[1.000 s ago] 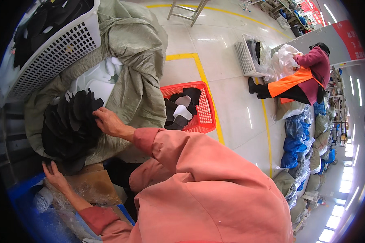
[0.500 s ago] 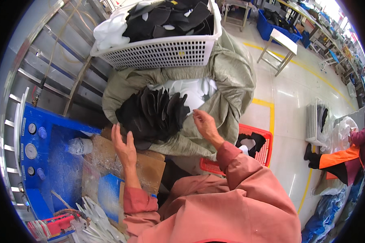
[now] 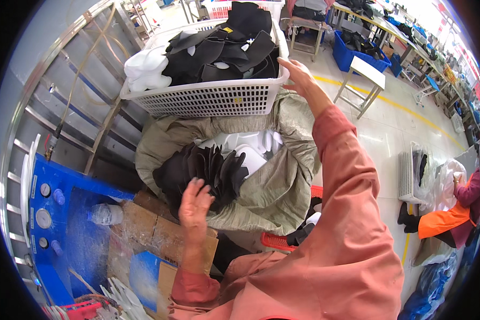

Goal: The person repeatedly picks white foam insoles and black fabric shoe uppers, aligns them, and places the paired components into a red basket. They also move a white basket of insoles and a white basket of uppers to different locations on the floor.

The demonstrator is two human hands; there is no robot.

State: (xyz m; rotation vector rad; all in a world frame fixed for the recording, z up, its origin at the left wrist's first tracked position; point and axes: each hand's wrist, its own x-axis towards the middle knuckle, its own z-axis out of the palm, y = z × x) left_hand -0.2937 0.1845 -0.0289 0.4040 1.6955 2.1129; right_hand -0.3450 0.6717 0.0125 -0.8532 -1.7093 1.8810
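A white slatted plastic basket point(image 3: 197, 101) heaped with black flat cut pieces point(image 3: 218, 53) and some white pieces point(image 3: 146, 69) stands in front of me. My right hand point(image 3: 302, 80) is at its right front corner, fingers stretched out and touching or very near the rim. Below the basket sits an open greyish-green fabric sack point(image 3: 282, 186). Inside it are a fanned stack of black pieces point(image 3: 197, 165) and white pieces point(image 3: 250, 152). Over the near edge of that black stack, my left hand point(image 3: 194, 205) is raised with its fingers apart, holding nothing.
A blue machine panel with gauges point(image 3: 42, 218), a clear plastic bottle point(image 3: 106, 214) and cardboard point(image 3: 160, 234) lie on my left. A red basket point(image 3: 276, 241) is partly behind my right arm. Farther right are a white stool point(image 3: 365, 73) and a person in an orange apron point(image 3: 442, 221).
My right hand has left the sack and reached up to the white basket's corner. The left hand has moved right over the sack's near edge. The view has shifted upward.
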